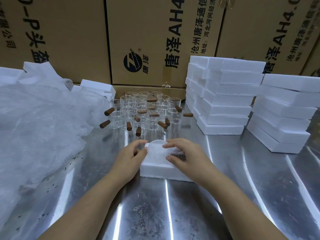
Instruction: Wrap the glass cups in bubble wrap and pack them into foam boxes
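Up close, the right hand's (187, 155) thumb and forefinger curl around the right side of a wrapped cup (156, 150). The left hand's (130, 157) bent fingers grip its left edge. The bundle sits in the far end of an open foam box (154, 171) on the metal table (173, 213). Just behind stand bare glass cups (143, 111) with brown handles, crowded together. A heap of bubble wrap (39, 122) lies to the left, and stacked foam lids and boxes (225, 99) rise to the right. Cardboard cartons (155, 40) line the back.
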